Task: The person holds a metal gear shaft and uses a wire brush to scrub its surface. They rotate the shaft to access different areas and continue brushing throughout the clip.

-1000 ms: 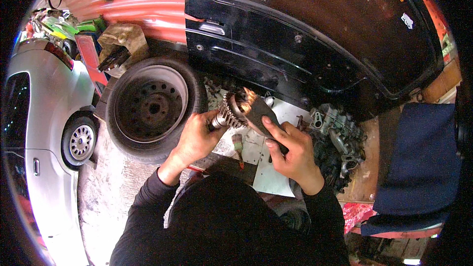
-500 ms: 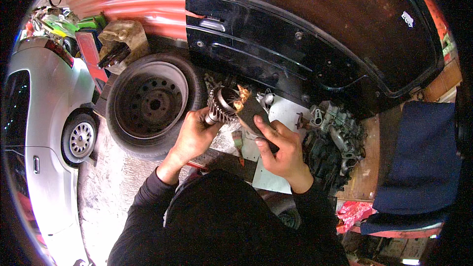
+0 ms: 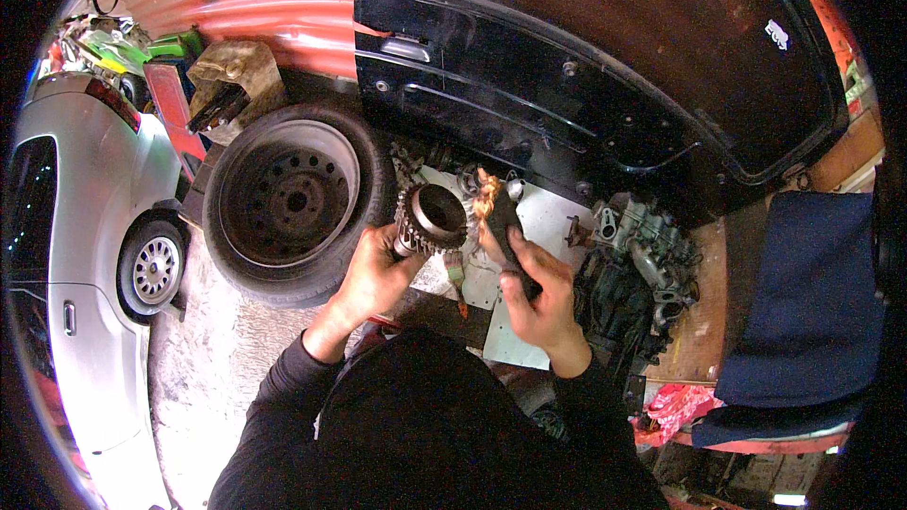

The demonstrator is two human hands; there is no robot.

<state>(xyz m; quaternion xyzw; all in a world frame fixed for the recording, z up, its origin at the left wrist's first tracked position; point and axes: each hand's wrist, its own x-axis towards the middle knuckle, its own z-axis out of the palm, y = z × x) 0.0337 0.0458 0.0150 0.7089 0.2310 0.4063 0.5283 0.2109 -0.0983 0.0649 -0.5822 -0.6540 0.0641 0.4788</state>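
Note:
My left hand [image 3: 371,276] is closed around the shaft end of a toothed metal gear [image 3: 408,227], whose open round end faces up. In my right hand [image 3: 546,300] is a brush with a flat dark handle [image 3: 511,244] and ragged brass-coloured bristles [image 3: 487,194], probably a wire brush. The bristles stand just right of the gear, with a gap between them. Below the gear lies a small paintbrush [image 3: 456,276] with a greenish ferrule. A pale board [image 3: 557,227] lies beneath my hands, with some metal parts at its far side, partly hidden.
A wheel with its tyre [image 3: 298,203] lies to the left. Greasy engine parts [image 3: 642,264] sit to the right, before a dark blue cloth [image 3: 803,302]. A black vehicle tailgate [image 3: 529,104] stands behind. A silver car [image 3: 85,227] is parked at far left.
The brush has moved right, off the gear's rim, and its handle is now more upright. The gear has turned slightly, showing more of its open end. My left hand has hardly moved.

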